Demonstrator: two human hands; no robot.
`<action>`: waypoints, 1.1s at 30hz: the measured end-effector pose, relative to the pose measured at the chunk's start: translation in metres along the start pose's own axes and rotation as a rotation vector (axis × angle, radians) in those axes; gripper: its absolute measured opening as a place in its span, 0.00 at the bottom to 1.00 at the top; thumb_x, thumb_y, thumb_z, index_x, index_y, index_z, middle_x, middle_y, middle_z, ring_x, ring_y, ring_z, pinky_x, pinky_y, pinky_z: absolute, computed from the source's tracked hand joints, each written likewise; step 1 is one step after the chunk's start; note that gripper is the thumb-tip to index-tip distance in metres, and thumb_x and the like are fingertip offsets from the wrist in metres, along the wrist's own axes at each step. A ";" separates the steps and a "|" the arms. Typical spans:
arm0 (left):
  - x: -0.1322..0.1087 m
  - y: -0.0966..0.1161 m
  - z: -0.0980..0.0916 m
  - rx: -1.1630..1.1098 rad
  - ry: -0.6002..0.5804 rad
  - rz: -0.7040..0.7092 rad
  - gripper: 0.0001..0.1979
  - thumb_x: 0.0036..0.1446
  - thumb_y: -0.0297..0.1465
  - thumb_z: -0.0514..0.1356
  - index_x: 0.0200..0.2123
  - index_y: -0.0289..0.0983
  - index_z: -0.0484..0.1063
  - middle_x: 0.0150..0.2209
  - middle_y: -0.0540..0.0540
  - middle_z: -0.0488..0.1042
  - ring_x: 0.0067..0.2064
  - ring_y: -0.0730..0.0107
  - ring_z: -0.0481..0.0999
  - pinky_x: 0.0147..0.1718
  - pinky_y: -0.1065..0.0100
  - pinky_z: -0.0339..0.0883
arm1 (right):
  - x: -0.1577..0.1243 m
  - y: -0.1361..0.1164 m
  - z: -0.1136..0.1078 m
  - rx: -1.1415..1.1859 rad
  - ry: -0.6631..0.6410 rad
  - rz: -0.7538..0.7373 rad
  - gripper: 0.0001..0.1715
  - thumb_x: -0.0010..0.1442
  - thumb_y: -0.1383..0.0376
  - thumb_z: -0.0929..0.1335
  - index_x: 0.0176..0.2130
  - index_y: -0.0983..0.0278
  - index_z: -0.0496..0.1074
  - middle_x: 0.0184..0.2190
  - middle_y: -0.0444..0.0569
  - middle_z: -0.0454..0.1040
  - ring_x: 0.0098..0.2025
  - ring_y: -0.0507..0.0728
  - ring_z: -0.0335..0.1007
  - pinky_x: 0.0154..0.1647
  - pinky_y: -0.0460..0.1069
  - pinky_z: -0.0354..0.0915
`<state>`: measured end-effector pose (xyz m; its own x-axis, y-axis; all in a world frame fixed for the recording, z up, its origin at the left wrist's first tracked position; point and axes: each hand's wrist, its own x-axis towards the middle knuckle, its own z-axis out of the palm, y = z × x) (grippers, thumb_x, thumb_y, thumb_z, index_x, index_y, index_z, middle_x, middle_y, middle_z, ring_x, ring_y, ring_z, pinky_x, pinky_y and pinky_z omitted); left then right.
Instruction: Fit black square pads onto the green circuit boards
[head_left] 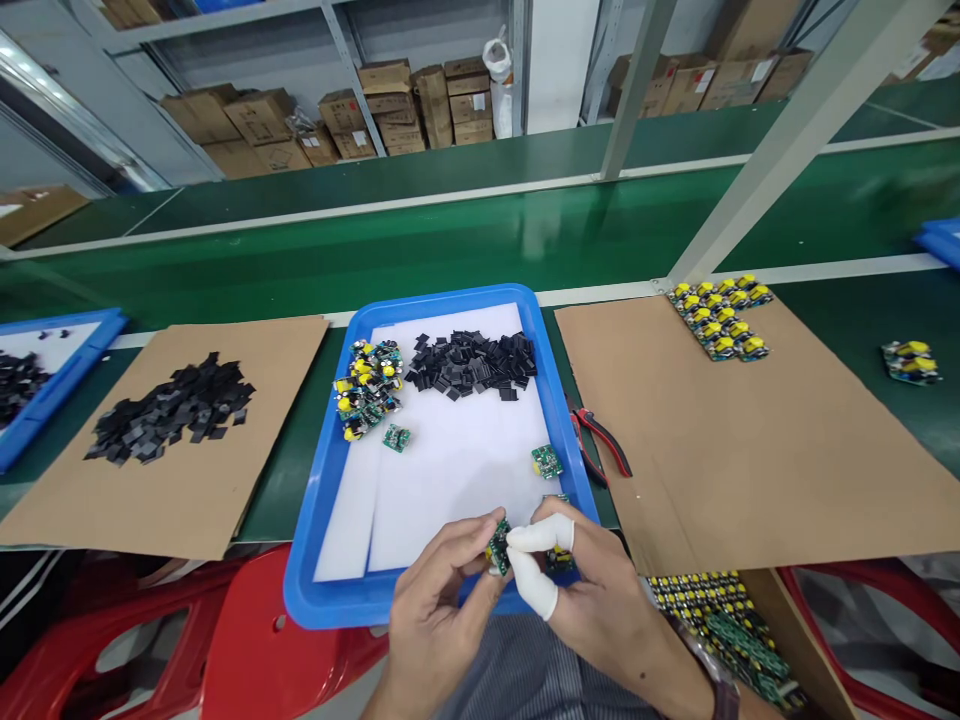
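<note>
A small green circuit board point(499, 548) is pinched between the fingertips of my left hand point(442, 590), over the near edge of the blue tray point(300, 560). My right hand point(577, 570), with white finger cots on thumb and forefinger, is closed at the board's right side; whether a small piece sits between those tips I cannot make out. Just beyond my right hand, another circuit board point(547, 461) lies in the tray. Partly behind that hand is a further board point(559, 558). At the tray's left are a heap of boards point(367, 385) and a single board point(397, 437). Black pieces point(472, 362) are piled at the back.
Red-handled pliers point(600, 445) lie right of the tray. Cardboard point(750, 450) on the right bears rows of boards point(720, 318); cardboard on the left point(180, 500) bears black pieces point(176, 408). A box of boards point(727, 620) stands below right, beside red stools point(277, 640).
</note>
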<state>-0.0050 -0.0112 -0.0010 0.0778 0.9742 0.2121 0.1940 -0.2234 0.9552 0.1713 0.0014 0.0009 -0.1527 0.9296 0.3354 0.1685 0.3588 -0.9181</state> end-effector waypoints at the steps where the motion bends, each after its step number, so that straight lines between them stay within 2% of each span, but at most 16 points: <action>1: 0.000 0.000 0.000 0.002 -0.003 0.003 0.20 0.60 0.20 0.67 0.53 0.44 0.81 0.50 0.38 0.83 0.48 0.58 0.84 0.39 0.67 0.81 | 0.000 -0.001 -0.001 -0.003 -0.020 -0.009 0.15 0.65 0.77 0.67 0.44 0.58 0.72 0.32 0.42 0.63 0.32 0.52 0.62 0.32 0.48 0.62; 7: 0.000 0.000 0.001 -0.011 -0.016 -0.034 0.20 0.60 0.21 0.67 0.52 0.45 0.81 0.50 0.40 0.83 0.46 0.59 0.85 0.38 0.68 0.81 | 0.002 -0.004 -0.007 -0.030 -0.065 -0.005 0.14 0.65 0.77 0.66 0.43 0.60 0.73 0.32 0.43 0.64 0.31 0.53 0.63 0.31 0.48 0.61; 14: 0.000 -0.003 0.000 -0.002 -0.062 -0.026 0.22 0.61 0.20 0.66 0.54 0.47 0.80 0.51 0.41 0.82 0.47 0.61 0.84 0.40 0.68 0.81 | 0.004 0.001 -0.005 0.032 -0.042 0.095 0.12 0.63 0.76 0.68 0.40 0.60 0.75 0.30 0.41 0.64 0.29 0.51 0.63 0.29 0.46 0.60; 20: 0.003 0.000 0.001 -0.006 -0.056 -0.056 0.20 0.60 0.21 0.67 0.53 0.45 0.82 0.49 0.40 0.83 0.46 0.58 0.85 0.37 0.68 0.81 | 0.002 0.000 -0.009 -0.014 -0.076 0.031 0.12 0.65 0.75 0.66 0.42 0.60 0.76 0.30 0.43 0.64 0.29 0.53 0.63 0.29 0.47 0.60; 23: 0.004 0.000 0.001 0.032 -0.069 -0.013 0.23 0.61 0.21 0.66 0.56 0.47 0.80 0.49 0.41 0.83 0.47 0.60 0.85 0.39 0.69 0.81 | 0.003 -0.002 -0.012 -0.076 -0.089 0.012 0.12 0.65 0.75 0.66 0.42 0.61 0.75 0.30 0.43 0.64 0.30 0.53 0.62 0.29 0.48 0.59; 27: 0.004 -0.002 -0.001 0.113 -0.116 0.071 0.25 0.61 0.19 0.65 0.58 0.48 0.78 0.51 0.43 0.82 0.49 0.62 0.83 0.46 0.68 0.80 | 0.004 0.000 -0.011 -0.111 -0.116 0.070 0.12 0.63 0.76 0.66 0.38 0.61 0.76 0.29 0.43 0.65 0.29 0.54 0.64 0.29 0.49 0.60; 29: 0.003 -0.002 -0.001 0.112 -0.127 0.060 0.25 0.62 0.20 0.65 0.59 0.48 0.77 0.51 0.44 0.82 0.49 0.63 0.83 0.45 0.69 0.80 | 0.001 0.004 -0.010 -0.096 -0.110 0.066 0.12 0.64 0.76 0.67 0.40 0.60 0.77 0.30 0.44 0.67 0.30 0.54 0.66 0.30 0.49 0.63; 31: 0.002 -0.002 -0.001 0.101 -0.119 0.011 0.25 0.63 0.21 0.65 0.60 0.48 0.77 0.53 0.42 0.80 0.50 0.61 0.83 0.42 0.69 0.81 | -0.004 0.009 -0.008 -0.032 -0.082 0.079 0.14 0.66 0.74 0.68 0.47 0.58 0.77 0.32 0.44 0.72 0.32 0.54 0.70 0.32 0.48 0.68; 33: 0.000 -0.002 0.000 0.087 -0.087 -0.047 0.24 0.64 0.23 0.64 0.61 0.47 0.75 0.55 0.41 0.78 0.51 0.59 0.82 0.42 0.68 0.81 | -0.010 0.012 -0.006 0.041 -0.022 0.115 0.22 0.66 0.72 0.71 0.56 0.54 0.73 0.37 0.44 0.78 0.37 0.55 0.77 0.39 0.49 0.74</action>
<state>-0.0053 -0.0105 -0.0030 0.1501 0.9779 0.1456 0.2829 -0.1836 0.9414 0.1813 -0.0030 -0.0126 -0.1560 0.9622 0.2233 0.1460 0.2460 -0.9582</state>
